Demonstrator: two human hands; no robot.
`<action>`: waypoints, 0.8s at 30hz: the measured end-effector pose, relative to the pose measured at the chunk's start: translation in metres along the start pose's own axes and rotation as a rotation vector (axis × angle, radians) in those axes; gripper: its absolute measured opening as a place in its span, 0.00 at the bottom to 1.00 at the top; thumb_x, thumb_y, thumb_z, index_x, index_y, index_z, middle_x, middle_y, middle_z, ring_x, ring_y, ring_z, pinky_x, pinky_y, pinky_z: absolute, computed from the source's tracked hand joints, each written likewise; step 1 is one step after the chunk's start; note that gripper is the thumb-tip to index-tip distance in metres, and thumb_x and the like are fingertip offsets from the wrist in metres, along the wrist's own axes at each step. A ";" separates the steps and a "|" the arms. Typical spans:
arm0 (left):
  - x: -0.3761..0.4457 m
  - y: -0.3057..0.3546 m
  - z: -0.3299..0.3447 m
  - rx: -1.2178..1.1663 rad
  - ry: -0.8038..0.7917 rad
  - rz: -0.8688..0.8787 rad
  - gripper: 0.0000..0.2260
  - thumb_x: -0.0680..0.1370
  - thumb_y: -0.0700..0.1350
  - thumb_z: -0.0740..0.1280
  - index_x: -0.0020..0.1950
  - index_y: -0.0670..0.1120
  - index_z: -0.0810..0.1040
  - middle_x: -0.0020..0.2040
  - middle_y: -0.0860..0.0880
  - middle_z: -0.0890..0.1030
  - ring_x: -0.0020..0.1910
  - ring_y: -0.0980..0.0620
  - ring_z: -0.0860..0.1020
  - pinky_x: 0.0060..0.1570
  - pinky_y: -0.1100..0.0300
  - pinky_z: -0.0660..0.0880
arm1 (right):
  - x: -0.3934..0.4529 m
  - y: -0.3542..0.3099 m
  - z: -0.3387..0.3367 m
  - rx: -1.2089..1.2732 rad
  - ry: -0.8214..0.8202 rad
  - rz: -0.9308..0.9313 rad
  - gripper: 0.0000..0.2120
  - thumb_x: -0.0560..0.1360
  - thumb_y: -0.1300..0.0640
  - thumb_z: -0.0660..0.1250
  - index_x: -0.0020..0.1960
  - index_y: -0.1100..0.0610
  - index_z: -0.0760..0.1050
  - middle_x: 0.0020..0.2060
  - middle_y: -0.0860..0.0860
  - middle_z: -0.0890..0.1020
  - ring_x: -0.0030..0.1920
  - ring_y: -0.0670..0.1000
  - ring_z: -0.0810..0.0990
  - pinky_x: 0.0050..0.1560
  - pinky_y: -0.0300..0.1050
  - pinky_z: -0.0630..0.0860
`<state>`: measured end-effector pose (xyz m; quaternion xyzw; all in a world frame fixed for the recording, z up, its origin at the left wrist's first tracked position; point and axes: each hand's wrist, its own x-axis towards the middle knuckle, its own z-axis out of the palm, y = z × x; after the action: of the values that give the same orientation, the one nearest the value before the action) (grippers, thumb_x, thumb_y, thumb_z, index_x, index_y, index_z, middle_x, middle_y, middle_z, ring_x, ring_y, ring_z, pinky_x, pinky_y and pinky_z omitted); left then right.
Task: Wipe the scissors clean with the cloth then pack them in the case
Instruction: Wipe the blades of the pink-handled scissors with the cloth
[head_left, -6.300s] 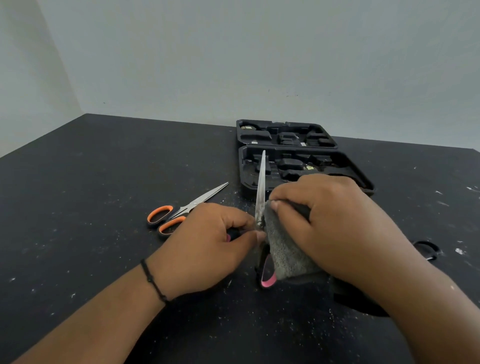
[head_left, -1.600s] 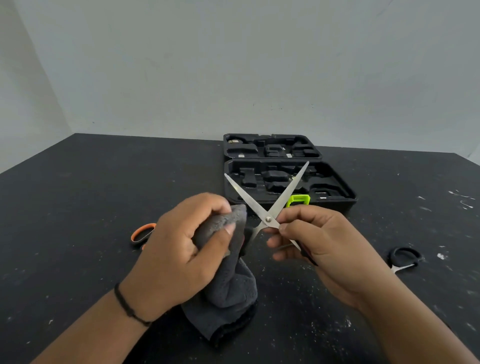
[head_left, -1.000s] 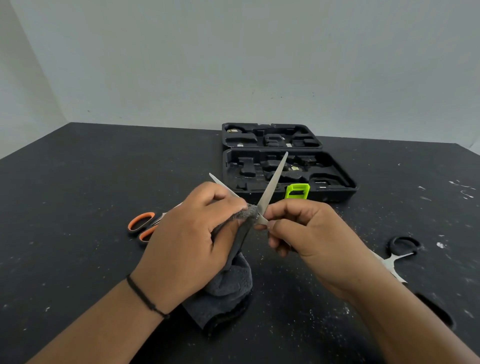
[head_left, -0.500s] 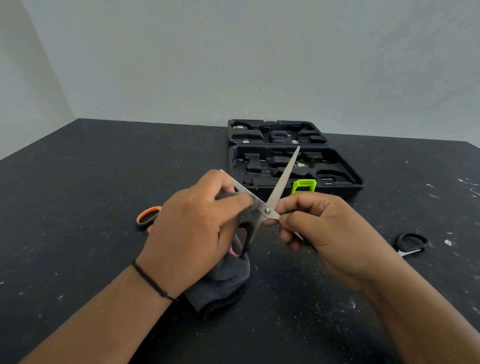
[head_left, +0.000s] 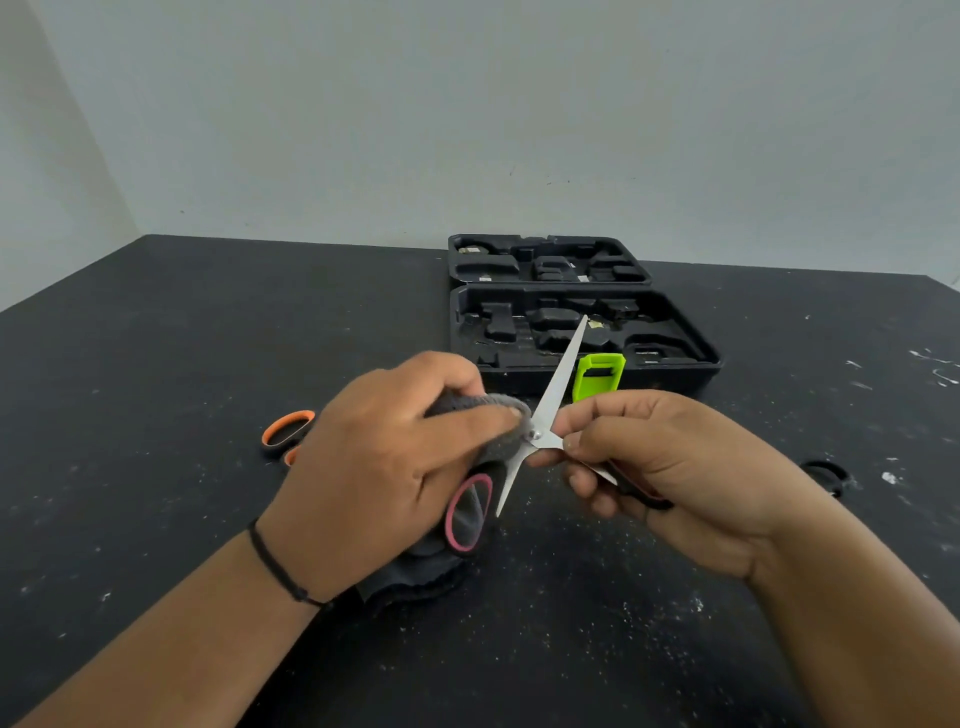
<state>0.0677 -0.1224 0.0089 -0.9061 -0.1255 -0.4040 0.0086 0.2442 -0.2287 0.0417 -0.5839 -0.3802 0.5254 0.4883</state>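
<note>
Scissors (head_left: 558, 387): pink-handled pair held above the table (head_left: 156, 415), blades spread; one blade points up toward the case (head_left: 670, 332), the other is covered by cloth.
Left hand (head_left: 384, 467): fingers curled round the grey cloth (head_left: 498, 410), pressing it over the hidden blade just beside the pivot; a dark cord band sits on the wrist.
Right hand (head_left: 660, 457): fingers curled, pinching the scissors just below the pivot, one handle tucked under the palm.
Pink handle loop (head_left: 467, 512): hangs below the left hand, in front of the trailing cloth.
Case: black, lying open behind the hands, moulded recesses up, green latch (head_left: 597, 376) on its near wall.
Orange-handled scissors (head_left: 288, 434): on the table, partly hidden behind the left hand.
Black handle loop (head_left: 826, 473): on the table, at far right.
</note>
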 end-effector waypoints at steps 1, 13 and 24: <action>0.000 0.001 0.001 0.012 -0.033 0.022 0.09 0.78 0.43 0.65 0.53 0.46 0.84 0.47 0.46 0.79 0.38 0.49 0.77 0.34 0.52 0.74 | 0.001 0.002 0.001 -0.018 0.003 -0.011 0.08 0.75 0.71 0.59 0.48 0.68 0.76 0.29 0.52 0.81 0.26 0.46 0.72 0.27 0.37 0.69; 0.001 0.004 0.002 0.095 -0.063 -0.055 0.09 0.74 0.40 0.68 0.51 0.47 0.84 0.44 0.46 0.77 0.33 0.53 0.70 0.30 0.58 0.70 | 0.000 0.003 0.007 -0.123 0.079 -0.157 0.07 0.75 0.71 0.60 0.48 0.70 0.76 0.27 0.50 0.79 0.27 0.45 0.72 0.29 0.38 0.70; -0.001 0.007 0.006 0.069 -0.066 -0.047 0.09 0.75 0.41 0.65 0.51 0.46 0.84 0.45 0.47 0.77 0.34 0.57 0.66 0.32 0.63 0.66 | -0.001 0.004 0.010 -0.206 0.109 -0.179 0.08 0.75 0.72 0.59 0.47 0.68 0.77 0.27 0.49 0.79 0.28 0.46 0.73 0.29 0.37 0.70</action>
<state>0.0736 -0.1289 0.0048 -0.9149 -0.1608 -0.3693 0.0263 0.2338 -0.2292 0.0384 -0.6222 -0.4555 0.4056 0.4908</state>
